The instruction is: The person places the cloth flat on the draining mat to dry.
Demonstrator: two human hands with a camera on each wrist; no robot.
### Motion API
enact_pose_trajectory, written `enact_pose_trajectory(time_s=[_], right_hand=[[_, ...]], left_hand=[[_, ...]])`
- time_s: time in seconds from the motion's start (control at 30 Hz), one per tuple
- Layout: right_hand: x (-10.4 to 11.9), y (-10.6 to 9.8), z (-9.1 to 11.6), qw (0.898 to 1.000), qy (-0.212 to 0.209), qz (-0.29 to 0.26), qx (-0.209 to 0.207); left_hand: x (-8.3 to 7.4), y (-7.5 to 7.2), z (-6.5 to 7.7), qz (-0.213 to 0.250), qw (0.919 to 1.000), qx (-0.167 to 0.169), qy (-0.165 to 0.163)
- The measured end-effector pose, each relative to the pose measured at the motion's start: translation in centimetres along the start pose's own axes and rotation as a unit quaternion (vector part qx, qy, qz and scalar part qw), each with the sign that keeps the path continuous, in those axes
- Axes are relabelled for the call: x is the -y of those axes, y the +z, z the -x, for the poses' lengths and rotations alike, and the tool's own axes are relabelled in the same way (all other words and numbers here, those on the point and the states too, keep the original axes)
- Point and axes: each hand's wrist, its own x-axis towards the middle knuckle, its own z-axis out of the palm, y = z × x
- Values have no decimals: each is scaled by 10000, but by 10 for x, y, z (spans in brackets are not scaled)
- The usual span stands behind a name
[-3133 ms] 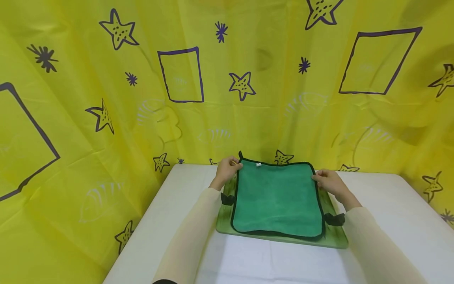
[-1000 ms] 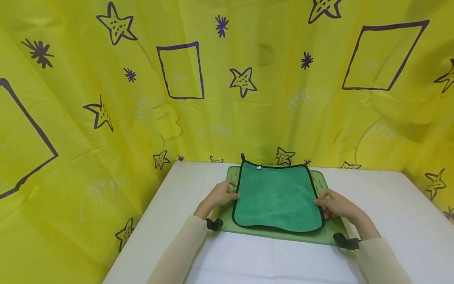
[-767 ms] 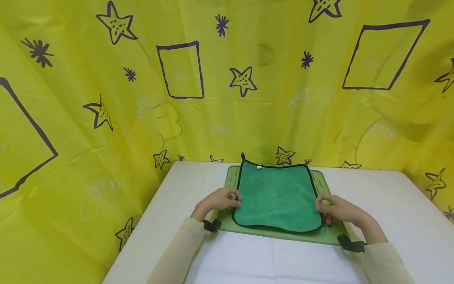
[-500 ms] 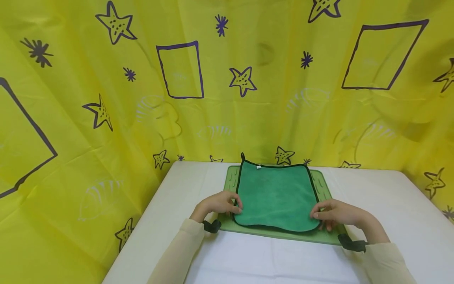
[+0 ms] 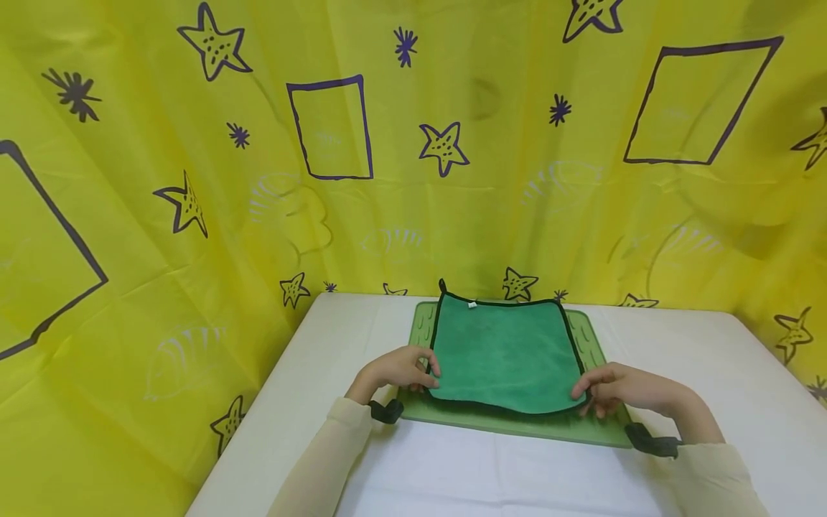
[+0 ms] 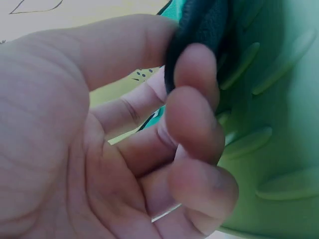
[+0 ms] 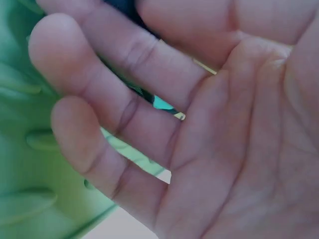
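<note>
A green cloth (image 5: pixel 507 352) with black edging lies over a light green ridged board (image 5: pixel 494 420). Its near edge is raised slightly off the board. My left hand (image 5: pixel 400 368) pinches the near left corner; in the left wrist view the black edging (image 6: pixel 202 32) sits between thumb and fingertip. At the near right corner, my right hand (image 5: pixel 627 388) grips the cloth between thumb and forefinger, its other fingers spread beneath. In the right wrist view the palm and fingers hide most of the cloth, and only a teal sliver (image 7: pixel 162 103) shows.
The board rests on a white table (image 5: pixel 426 467), near its far edge. A yellow curtain (image 5: pixel 400 208) printed with stars and frames hangs behind the table and along its left side. Black straps circle both wrists.
Both hands have come down the cloth's sides from its upper part to the near corners. In the last half second the near edge has risen slightly off the board.
</note>
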Motion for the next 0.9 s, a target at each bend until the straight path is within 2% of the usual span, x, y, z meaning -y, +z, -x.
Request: enact_pose_trajectory(time_s=[0.13, 0.37, 0.6, 0.7, 0.9], right_hand=[[-2, -3, 2, 9998, -166, -44, 136], [-1, -2, 5, 9984, 68, 440, -342], [-1, -2, 4, 9989, 32, 371, -271], [-1, -2, 3, 9991, 51, 337, -249], [-2, -1, 4, 9989, 105, 368, -267]], left_hand=[[-2, 0, 1, -30, 10000, -39, -66], [-6, 3, 0, -378, 9993, -22, -69], [-6, 4, 0, -378, 9992, 98, 11], [-3, 2, 1, -415, 9984, 338, 163], [-1, -1, 3, -431, 9925, 1061, 416]])
